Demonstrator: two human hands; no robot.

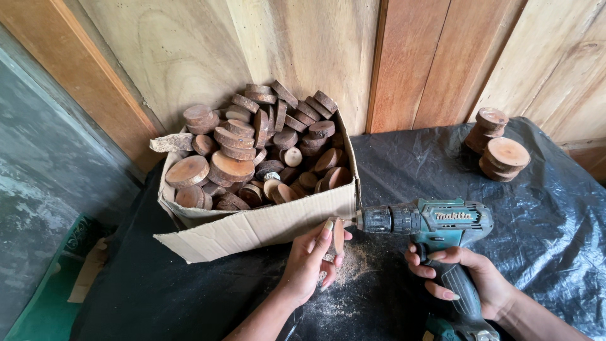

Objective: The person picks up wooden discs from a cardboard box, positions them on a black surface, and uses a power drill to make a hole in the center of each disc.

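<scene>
we hold one thin wooden disc (338, 236) on edge in our left hand (309, 260), fingers and thumb closed around it. our right hand (470, 278) is wrapped tight on the handle of one teal cordless drill (435, 222), index finger at the trigger, and the drill's tip meets the disc's face from the right. right under the left grip we see one small heap of sawdust (350, 262) on the black plastic sheet (555, 233). just above and to the left of the disc we have one open cardboard box (265, 224), heaped with wood slices (252, 155), too many to count. well beyond the drill, up and to the right of our right hand, stand two short stacks of wood rounds (497, 144), touching each other.
</scene>
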